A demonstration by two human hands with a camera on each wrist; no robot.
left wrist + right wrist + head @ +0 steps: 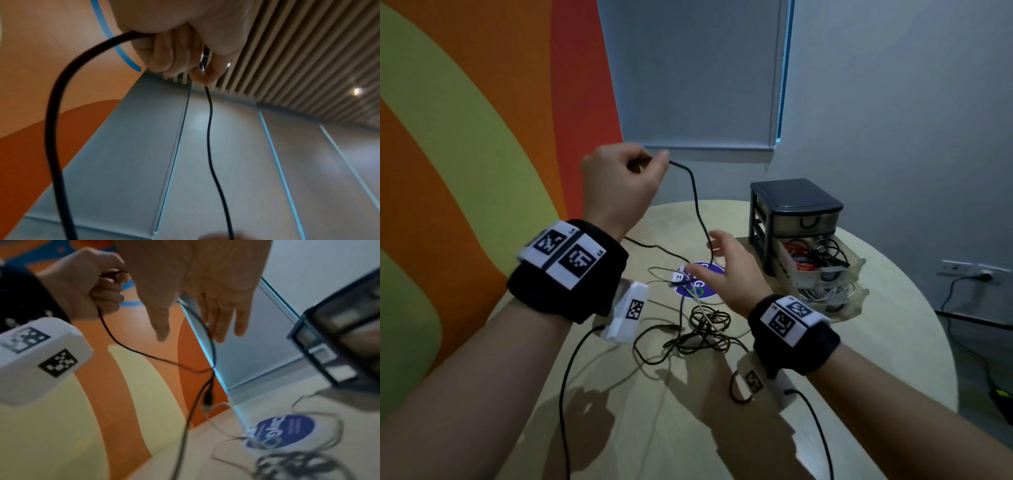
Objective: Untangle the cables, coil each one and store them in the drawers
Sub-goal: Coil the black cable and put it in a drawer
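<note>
My left hand (654,162) is raised above the table's far left and pinches a thin black cable (693,192) between thumb and fingers. The cable hangs down from the fist to the table. In the left wrist view the left hand (203,71) grips the black cable (209,129), which trails out both sides of the fist. My right hand (705,253) hovers open with spread fingers beside the hanging cable, holding nothing. A tangle of dark and pale cables (702,332) lies on the table below it. The right wrist view shows the right hand (191,337) with straight fingers.
A dark drawer unit (796,205) stands at the back right of the round table (876,359). Its middle drawer (815,257) is pulled out with red and black cables, a lower drawer (828,294) with white ones. A blue round sticker (698,284) marks the table centre.
</note>
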